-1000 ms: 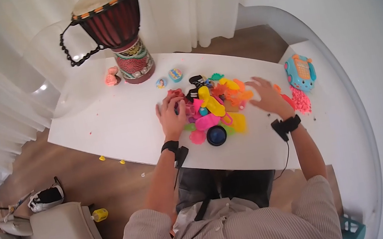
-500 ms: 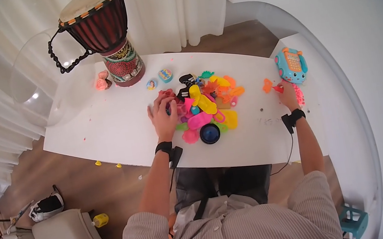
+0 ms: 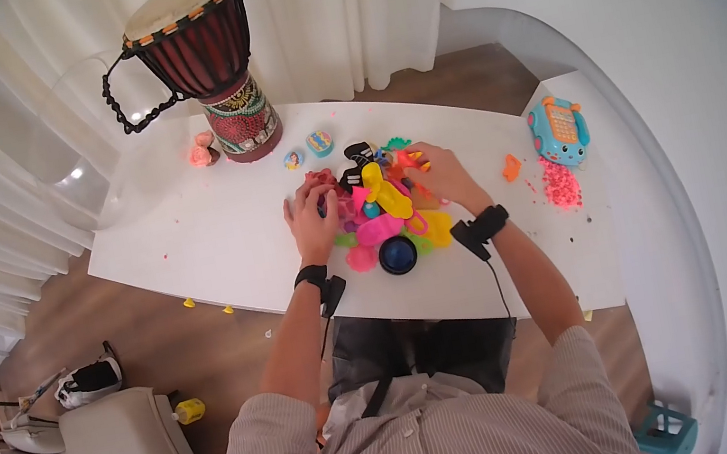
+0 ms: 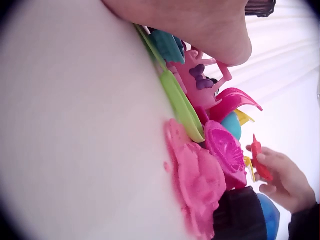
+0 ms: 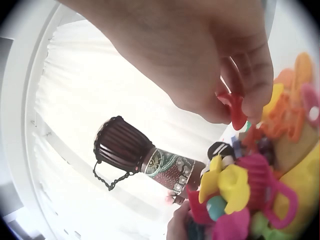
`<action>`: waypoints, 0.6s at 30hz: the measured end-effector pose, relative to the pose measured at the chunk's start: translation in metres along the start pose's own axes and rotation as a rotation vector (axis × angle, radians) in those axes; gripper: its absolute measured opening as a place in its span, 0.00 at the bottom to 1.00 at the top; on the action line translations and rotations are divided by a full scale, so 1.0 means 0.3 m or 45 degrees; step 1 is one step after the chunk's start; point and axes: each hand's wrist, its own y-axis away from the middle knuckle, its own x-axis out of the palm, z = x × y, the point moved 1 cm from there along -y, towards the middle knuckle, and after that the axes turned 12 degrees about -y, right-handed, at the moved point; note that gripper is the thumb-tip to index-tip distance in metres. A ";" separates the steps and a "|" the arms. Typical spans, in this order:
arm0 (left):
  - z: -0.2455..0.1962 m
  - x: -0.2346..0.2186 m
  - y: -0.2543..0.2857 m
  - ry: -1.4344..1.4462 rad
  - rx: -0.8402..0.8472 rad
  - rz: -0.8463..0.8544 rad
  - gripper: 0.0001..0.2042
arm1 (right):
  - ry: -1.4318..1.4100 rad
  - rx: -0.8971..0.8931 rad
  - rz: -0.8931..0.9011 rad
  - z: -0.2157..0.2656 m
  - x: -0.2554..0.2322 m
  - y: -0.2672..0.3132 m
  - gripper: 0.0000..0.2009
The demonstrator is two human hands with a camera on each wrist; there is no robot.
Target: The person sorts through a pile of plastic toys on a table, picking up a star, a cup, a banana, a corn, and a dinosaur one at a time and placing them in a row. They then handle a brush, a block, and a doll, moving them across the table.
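Note:
Above the far right part of a heap of colourful plastic toys (image 3: 389,194), my right hand (image 3: 446,176) pinches a small red plastic piece (image 5: 236,112) between thumb and fingers. In the left wrist view the red piece (image 4: 259,159) is slim, with a pointed tip. My left hand (image 3: 313,231) rests against the heap's left side, fingers bent over reddish-pink toys. Near its palm are a pink toy with a purple bow (image 4: 201,77) and a light green tool (image 4: 182,105). A yellow toy (image 3: 386,189) lies on top; a pink lump (image 4: 199,175) is at the near edge.
A tall drum (image 3: 226,67) stands at the table's back left, beside pink flowers (image 3: 203,150). Two small round tins (image 3: 320,143) lie behind the heap. Rightward are an orange piece (image 3: 510,168), a blue toy phone (image 3: 559,133) and pink crumbs (image 3: 561,184). A black-rimmed blue round thing (image 3: 398,255) is nearest me.
My right hand went right to the toy phone, took the red piece from beside the pink crumbs and brought it back left over the heap. My left hand stayed at the heap.

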 end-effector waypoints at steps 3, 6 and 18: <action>-0.001 0.003 0.001 -0.006 0.000 0.003 0.10 | 0.186 0.022 0.018 0.037 0.046 -0.011 0.22; 0.002 0.005 -0.001 -0.004 -0.002 -0.001 0.10 | 0.311 -0.043 -0.122 0.043 -0.022 0.028 0.20; 0.006 0.007 0.002 -0.004 -0.004 -0.002 0.10 | 0.801 0.457 -0.390 -0.564 -0.473 0.226 0.27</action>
